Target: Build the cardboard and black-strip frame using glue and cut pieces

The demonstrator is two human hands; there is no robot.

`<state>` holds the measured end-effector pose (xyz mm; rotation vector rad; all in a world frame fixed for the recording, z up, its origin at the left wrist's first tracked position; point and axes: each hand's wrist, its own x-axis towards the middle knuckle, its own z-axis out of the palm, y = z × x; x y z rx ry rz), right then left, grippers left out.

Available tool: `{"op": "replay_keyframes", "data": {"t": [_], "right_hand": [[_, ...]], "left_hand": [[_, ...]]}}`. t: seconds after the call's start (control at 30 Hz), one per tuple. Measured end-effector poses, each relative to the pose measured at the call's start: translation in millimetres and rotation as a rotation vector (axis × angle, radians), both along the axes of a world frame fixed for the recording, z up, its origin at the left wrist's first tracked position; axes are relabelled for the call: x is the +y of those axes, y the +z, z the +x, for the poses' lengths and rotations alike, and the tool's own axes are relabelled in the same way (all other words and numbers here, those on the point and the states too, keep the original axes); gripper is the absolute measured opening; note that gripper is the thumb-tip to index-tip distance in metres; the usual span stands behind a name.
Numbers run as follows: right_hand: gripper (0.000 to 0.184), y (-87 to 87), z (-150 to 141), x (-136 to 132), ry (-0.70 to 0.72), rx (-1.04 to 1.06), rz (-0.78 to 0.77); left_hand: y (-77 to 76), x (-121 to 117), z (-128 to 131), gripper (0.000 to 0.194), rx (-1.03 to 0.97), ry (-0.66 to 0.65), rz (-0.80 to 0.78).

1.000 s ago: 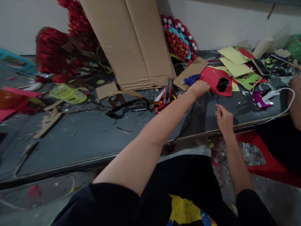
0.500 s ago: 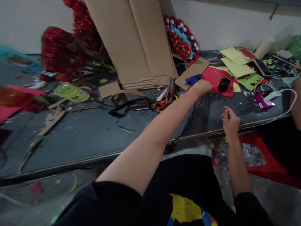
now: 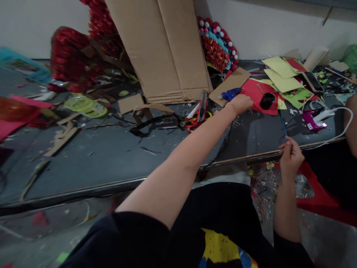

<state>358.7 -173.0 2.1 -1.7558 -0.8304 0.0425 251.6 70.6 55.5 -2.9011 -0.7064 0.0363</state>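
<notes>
My left hand [image 3: 242, 104] reaches across the table, fingers curled closed over the near left side of a red sheet [image 3: 252, 89]; whatever they grip is hidden. Right beside it on the sheet is a small dark, shiny cup [image 3: 267, 101] with a thin stick leaning out of it. Just behind the left wrist lies a blue glue gun [image 3: 231, 93]. Close to the table's front edge, my right hand [image 3: 291, 156] pinches the lower end of a thin blue stick [image 3: 282, 123], which points up and away over the tabletop.
Scissors and a red cutter [image 3: 202, 108] lie left of my forearm. A tall cardboard panel [image 3: 173, 56] leans on the wall. Yellow sheets [image 3: 286, 80], a phone [image 3: 312, 82] and a purple packet [image 3: 314, 121] lie right. Another person's arm [image 3: 351, 119] is at the right edge.
My right hand has moved right and toward me with the blue stick, farther from the dark cup. My left hand stays in nearly the same place, still closed.
</notes>
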Motion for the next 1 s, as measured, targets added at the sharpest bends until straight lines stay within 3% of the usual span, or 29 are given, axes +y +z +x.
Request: {"op": "replay_keyframes", "data": {"t": [0.27,0.43,1.0], "right_hand": [[0.027,14.8,-0.6,-26.3,-0.037,0.322,0.211],[0.023,14.8,0.5,-38.0,0.051,0.493,0.304],[0.034,2.7,-9.8,-42.1,0.227,0.532,0.14]], "left_hand": [[-2.7,3.1,0.1,0.035,-0.024,0.004,-0.023],[-10.3,11.9,-2.8,0.029,-0.153,0.148,-0.141],[-10.4,17.1,-19.9,0.031,-0.276,0.302,-0.177]]}}
